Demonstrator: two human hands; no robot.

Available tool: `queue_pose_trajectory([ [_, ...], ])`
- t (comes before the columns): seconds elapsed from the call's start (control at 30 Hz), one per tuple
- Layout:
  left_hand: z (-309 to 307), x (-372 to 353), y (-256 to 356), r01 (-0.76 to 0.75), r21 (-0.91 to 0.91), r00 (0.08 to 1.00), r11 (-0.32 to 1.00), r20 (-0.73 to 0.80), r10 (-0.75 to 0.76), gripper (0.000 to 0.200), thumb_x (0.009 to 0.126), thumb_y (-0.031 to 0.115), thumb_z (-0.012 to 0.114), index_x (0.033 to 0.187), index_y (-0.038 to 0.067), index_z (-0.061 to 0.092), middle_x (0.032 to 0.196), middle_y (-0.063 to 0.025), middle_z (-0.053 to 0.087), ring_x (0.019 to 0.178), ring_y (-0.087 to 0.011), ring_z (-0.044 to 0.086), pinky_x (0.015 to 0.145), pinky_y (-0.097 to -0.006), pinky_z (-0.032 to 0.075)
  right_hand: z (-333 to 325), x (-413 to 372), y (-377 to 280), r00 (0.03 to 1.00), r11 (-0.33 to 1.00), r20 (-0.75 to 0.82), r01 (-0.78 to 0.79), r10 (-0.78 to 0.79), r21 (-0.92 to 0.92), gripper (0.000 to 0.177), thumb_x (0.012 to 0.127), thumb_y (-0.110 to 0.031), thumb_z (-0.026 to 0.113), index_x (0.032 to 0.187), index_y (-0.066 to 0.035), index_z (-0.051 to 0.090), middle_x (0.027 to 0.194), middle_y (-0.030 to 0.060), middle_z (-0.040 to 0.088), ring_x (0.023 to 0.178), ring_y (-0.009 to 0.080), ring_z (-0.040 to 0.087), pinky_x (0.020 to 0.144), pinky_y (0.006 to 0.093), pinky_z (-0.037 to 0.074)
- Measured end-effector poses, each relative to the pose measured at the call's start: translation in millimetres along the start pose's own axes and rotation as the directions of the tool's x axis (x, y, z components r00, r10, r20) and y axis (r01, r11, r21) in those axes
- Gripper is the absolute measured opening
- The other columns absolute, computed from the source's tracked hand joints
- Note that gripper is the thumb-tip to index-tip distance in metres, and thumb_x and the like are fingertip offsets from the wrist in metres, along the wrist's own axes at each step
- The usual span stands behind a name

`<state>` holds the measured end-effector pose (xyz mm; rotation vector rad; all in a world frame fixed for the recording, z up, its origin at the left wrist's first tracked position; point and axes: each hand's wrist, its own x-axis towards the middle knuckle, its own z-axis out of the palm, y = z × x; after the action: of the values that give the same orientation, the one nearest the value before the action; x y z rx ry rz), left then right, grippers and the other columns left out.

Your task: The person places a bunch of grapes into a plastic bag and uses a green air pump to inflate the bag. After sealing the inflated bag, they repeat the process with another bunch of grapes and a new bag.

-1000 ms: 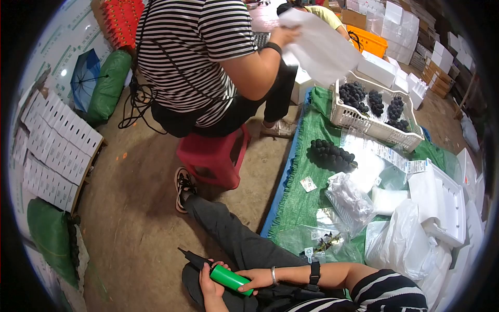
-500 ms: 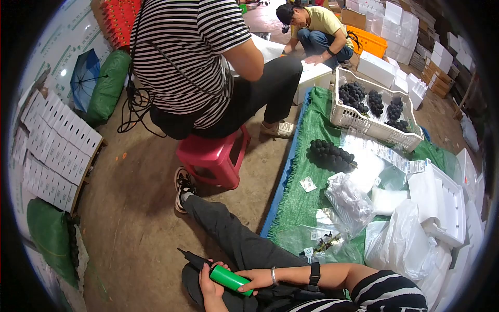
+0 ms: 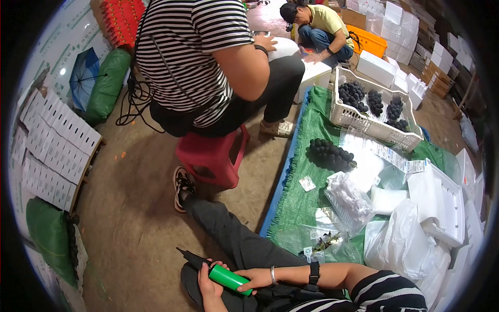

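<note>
Over the dark trousers (image 3: 236,236), the left hand (image 3: 208,285) is grasping the green hand pump (image 3: 225,277) near its black nozzle (image 3: 193,258) and the right hand (image 3: 257,278) its rear end, fingers (image 3: 245,287) wrapped, presumably for steadiness (nozzle pointing outward).

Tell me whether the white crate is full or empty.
Partly filled: the white crate holds several dark grape bunches, with bare white space between them.
</note>
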<state>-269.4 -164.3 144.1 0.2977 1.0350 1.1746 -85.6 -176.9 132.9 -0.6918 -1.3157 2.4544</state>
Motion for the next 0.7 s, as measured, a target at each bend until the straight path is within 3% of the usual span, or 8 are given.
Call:
queue_pose_trajectory([
  [0.5,1.2,-0.6,0.2,0.006,-0.001,1.0,1.0,0.002,-0.006,0.03,0.088,0.036,0.046,0.101,0.009,0.045,0.086,-0.0131,0.054,0.079,-0.0284,0.053,0.071,-0.043,0.046,0.0,1.5,1.9,1.0,1.0,0.012,0.012,-0.012,0.002,0.063,0.082,-0.031,0.059,0.131,-0.005,0.028,0.095,0.0059,0.051,0.077,0.0107,0.053,0.057,0.0223,0.05],
  [0.57,0.9,-0.3,0.2,0.006,0.001,1.0,1.0,0.0,-0.006,0.03,0.088,0.035,0.046,0.101,0.009,0.045,0.086,-0.0131,0.054,0.079,-0.0284,0.053,0.071,-0.043,0.046,-0.3,2.1,2.9,1.0,1.0,0.01,0.017,-0.017,-0.015,0.068,0.081,-0.033,0.059,0.132,-0.004,0.025,0.099,0.0099,0.052,0.082,0.0147,0.055,0.056,0.025,0.052],
  [0.7,0.6,-0.4,0.0,0.003,-0.004,1.0,1.0,0.005,-0.003,0.03,0.087,0.036,0.046,0.101,0.009,0.045,0.085,-0.013,0.054,0.079,-0.0282,0.053,0.071,-0.0429,0.046,-1.0,3.0,4.0,1.0,1.0,0.017,0.019,-0.019,-0.012,0.067,0.081,-0.033,0.059,0.132,-0.004,0.026,0.099,0.0097,0.053,0.081,0.0143,0.055,0.056,0.025,0.052],
])
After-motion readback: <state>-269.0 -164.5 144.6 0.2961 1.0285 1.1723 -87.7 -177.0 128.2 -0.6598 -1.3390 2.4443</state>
